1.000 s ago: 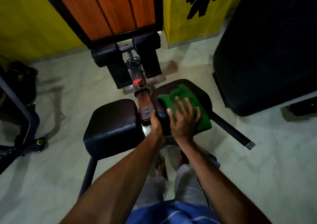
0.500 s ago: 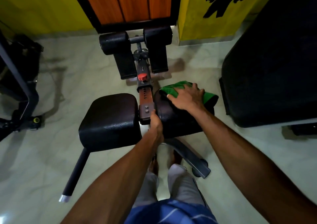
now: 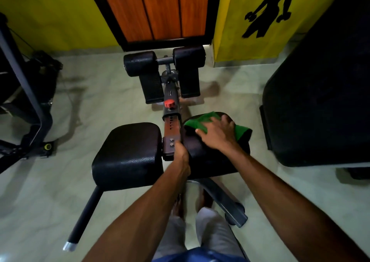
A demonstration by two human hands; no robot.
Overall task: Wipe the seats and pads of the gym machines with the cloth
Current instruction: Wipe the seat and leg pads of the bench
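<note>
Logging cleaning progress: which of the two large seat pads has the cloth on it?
The right pad, where the right hand presses the green cloth flat; the left pad beside it lies bare.

Cloth point(image 3: 202, 120) on right pad point(image 3: 202, 155)

The right hand point(image 3: 217, 135) has pushed the crumpled green cloth point(image 3: 198, 122) away from the person. A second ago the cloth lay on the middle of the right-side black padded cushion point(image 3: 203, 156); it is now at the cushion's far end. One corner of the cloth now hangs over the outer edge (half a second ago it barely did). The fingers earlier fanned straight ahead and now angle leftward. The near half of the cushion's top has come bare. The whole machine sits lower in view.
</note>
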